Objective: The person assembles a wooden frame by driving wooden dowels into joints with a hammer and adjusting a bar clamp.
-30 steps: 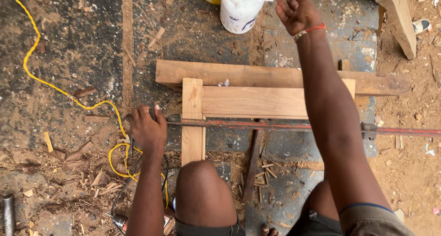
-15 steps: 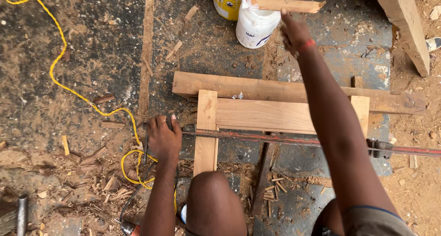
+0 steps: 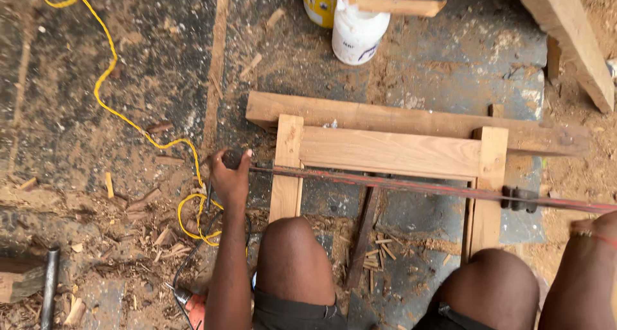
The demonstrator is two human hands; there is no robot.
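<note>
Left hand (image 3: 230, 179): fingers closed around the dark end handle of the long red-painted metal bar clamp (image 3: 411, 187), at the frame's left edge.
Right hand (image 3: 588, 230): only the wrist, with a thin red band, shows at the right edge; whether the fingers are apart or together cannot be told.
Bar clamp: lies across the pale wooden frame (image 3: 389, 151), touching both uprights, its dark sliding jaw just beyond the right upright.
Frame: flat on the ground between the person's knees and a longer weathered plank (image 3: 411, 119).
White plastic tub (image 3: 358, 29): at top centre, well apart from the frame; a flat wooden stick (image 3: 397, 7) rests across its rim; contents hidden.
Yellow tin (image 3: 319, 3): touching the tub's left side, blue-marked label facing the camera; contents out of view.
Yellow cable (image 3: 122, 115): snakes across the sawdust-strewn ground to just beside the left hand.
</note>
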